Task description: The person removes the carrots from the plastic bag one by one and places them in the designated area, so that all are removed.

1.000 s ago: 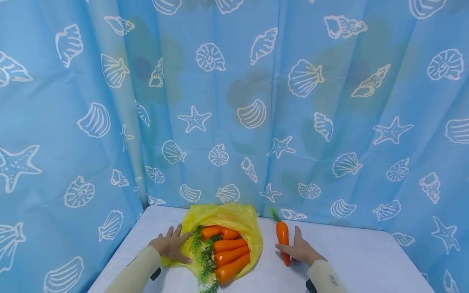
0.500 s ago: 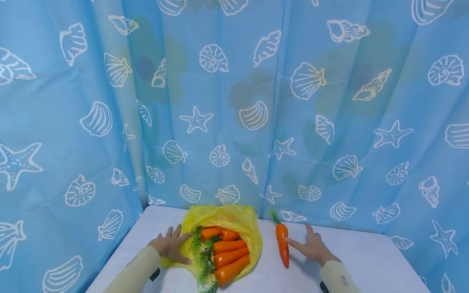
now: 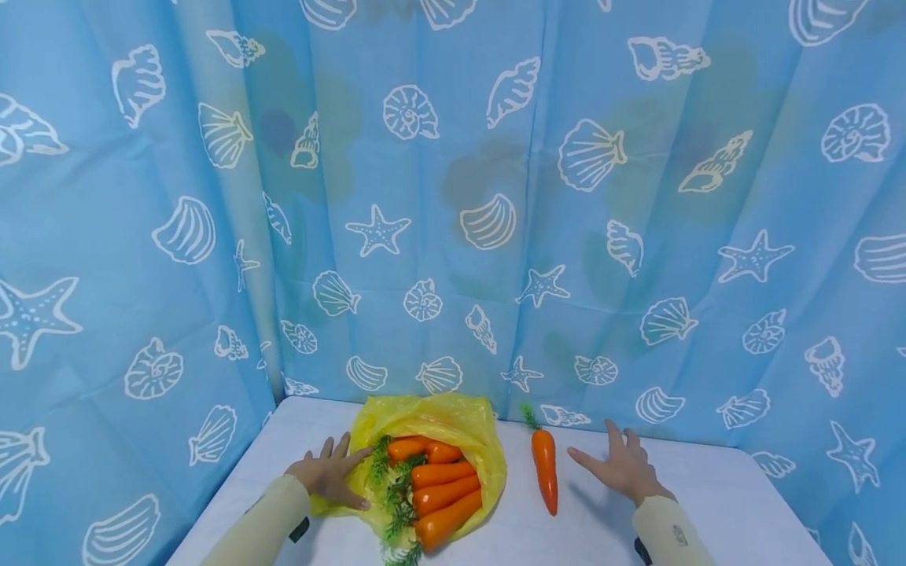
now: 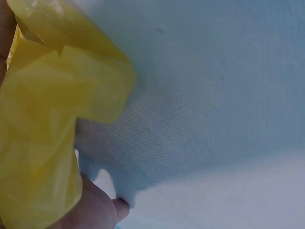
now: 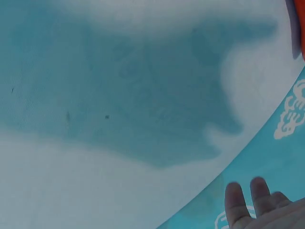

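Observation:
A yellow plastic bag (image 3: 470, 417) lies on the table in the head view, its mouth towards me. Inside are several orange carrots (image 3: 444, 497) with green leafy tops (image 3: 399, 495). My left hand (image 3: 333, 474) rests at the bag's left edge, fingers spread. Yellow plastic (image 4: 43, 124) covers part of that hand in the left wrist view. A single carrot (image 3: 544, 472) lies right of the bag, green top pointing away. Just right of it my right hand (image 3: 623, 465) hovers with spread fingers, holding nothing, its shadow on the table below.
A white-covered table (image 3: 715, 503) carries everything. Blue curtains (image 3: 439, 259) with white shell and starfish prints hang behind it and along its left side. In the right wrist view the table's edge meets the curtain (image 5: 267, 157).
My right hand has let go of the single carrot and moved off to the right, fingers spreading. The carrot stays on the table. My left hand and the bag keep their place.

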A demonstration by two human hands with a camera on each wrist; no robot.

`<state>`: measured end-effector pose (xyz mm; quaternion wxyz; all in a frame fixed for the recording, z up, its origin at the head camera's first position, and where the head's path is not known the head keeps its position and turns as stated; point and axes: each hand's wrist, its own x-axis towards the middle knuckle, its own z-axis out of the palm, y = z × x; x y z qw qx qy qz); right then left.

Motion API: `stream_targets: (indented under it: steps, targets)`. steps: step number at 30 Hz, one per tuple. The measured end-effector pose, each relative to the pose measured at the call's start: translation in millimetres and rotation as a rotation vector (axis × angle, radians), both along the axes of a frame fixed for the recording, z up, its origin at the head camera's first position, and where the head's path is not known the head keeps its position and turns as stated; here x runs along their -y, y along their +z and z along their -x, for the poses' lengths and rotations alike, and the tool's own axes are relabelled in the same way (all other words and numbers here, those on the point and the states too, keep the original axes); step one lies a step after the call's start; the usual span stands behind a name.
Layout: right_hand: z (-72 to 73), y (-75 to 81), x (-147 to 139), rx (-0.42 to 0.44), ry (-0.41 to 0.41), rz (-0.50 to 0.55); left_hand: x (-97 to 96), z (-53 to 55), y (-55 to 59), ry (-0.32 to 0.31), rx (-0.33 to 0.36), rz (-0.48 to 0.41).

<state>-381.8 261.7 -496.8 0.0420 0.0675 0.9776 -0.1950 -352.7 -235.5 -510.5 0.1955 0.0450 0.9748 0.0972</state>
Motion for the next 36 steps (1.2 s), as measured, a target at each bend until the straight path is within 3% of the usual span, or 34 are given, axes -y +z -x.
stream_targets:
  steps: [12,21,29,36]
  targets:
    - [-3.0,7.9,3,-0.042,0.039,-0.071,-3.2,-4.1,3.8,0.005,0.014,-0.007]
    - [-3.4,13.7,16,-0.115,0.091,-0.099,-2.5,0.1,3.3,0.006,0.024,-0.006]
    - [-1.0,16.9,37,-0.142,0.133,-0.065,-0.1,4.3,-2.3,0.006,0.013,-0.009]
    - [-3.7,21.7,55,-0.137,0.149,-0.05,-2.2,1.1,1.0,0.006,0.016,-0.002]
